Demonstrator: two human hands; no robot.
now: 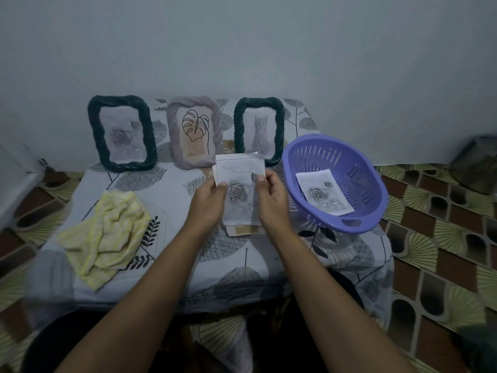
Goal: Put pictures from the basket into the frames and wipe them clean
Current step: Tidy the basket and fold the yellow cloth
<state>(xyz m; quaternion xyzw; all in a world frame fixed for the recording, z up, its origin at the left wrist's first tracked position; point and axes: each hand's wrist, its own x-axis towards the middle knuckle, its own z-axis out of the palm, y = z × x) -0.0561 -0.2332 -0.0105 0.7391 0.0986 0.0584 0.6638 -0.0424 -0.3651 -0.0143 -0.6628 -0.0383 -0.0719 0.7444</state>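
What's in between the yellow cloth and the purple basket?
Head view: the left hand and right hand gripping a stack of pictures, rose on top.

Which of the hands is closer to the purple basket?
Right. The right hand holds the pictures just beside the purple basket's near-left rim. The left hand grips the pictures' other edge, farther from the basket.

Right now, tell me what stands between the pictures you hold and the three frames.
Nothing visible lies between the held pictures and the frames. But each frame already shows a picture: a rose in the left frame, a leaf in the middle frame, a cat in the right frame.
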